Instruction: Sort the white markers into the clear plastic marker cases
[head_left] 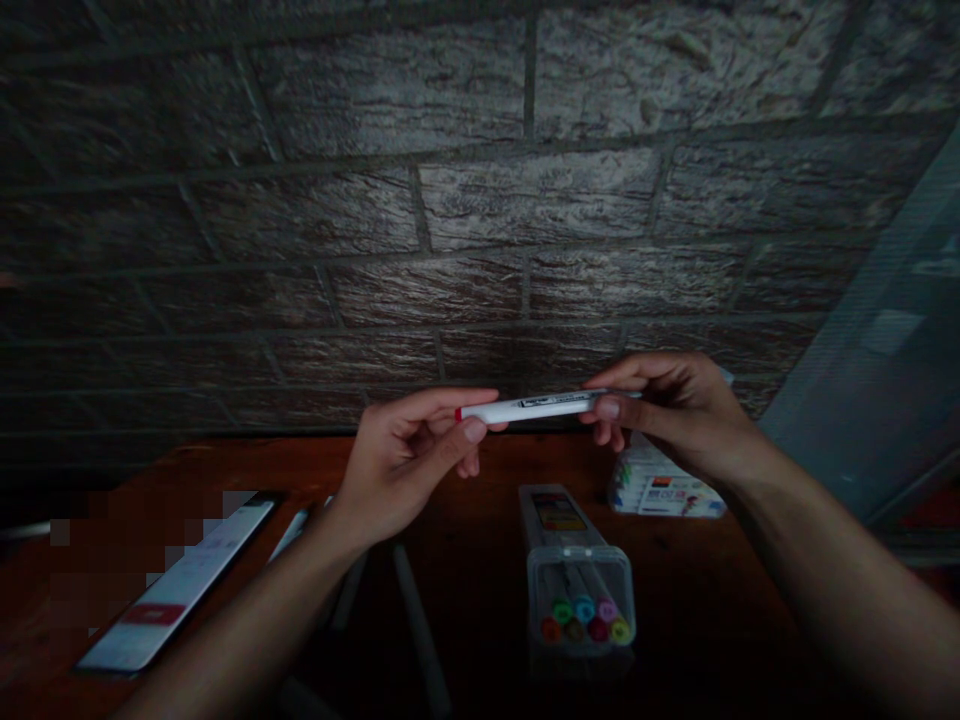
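A white marker pen with a red end and dark printing on its barrel is held level above the table. My left hand pinches its red end between thumb and fingers. At the other end, my right hand grips the barrel, hiding that tip. Below the pen, a clear plastic case lies with its end toward me, showing several markers with coloured ends. Behind my right wrist stands another pack of markers with a printed label.
A phone with a lit screen lies on the wooden table at the left. Several pens lie near my left forearm, partly hidden by it. A dark brick wall rises behind the table.
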